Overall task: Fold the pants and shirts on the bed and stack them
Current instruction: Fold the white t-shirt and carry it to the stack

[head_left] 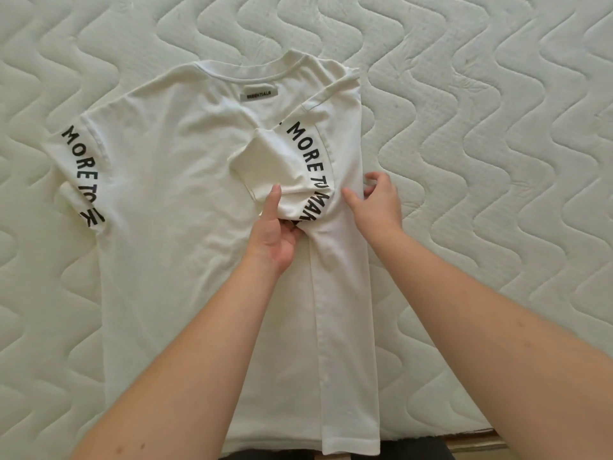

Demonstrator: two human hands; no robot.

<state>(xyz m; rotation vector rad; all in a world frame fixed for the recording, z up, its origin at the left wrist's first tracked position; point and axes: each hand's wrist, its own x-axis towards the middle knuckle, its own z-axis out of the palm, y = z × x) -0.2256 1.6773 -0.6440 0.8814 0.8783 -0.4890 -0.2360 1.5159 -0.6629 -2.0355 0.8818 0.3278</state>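
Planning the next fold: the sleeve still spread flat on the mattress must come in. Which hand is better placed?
Left, probably. The flat sleeve lies on the left hand's side; the right hand rests at the shirt's opposite, folded edge.

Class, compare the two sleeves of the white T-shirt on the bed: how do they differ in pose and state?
The left sleeve lies spread outward on the mattress; the right sleeve is folded inward over the shirt body. No hand touches the left sleeve; the left hand grips the right sleeve, bunching it, while the right hand rests on the folded edge. Both carry black lettering.
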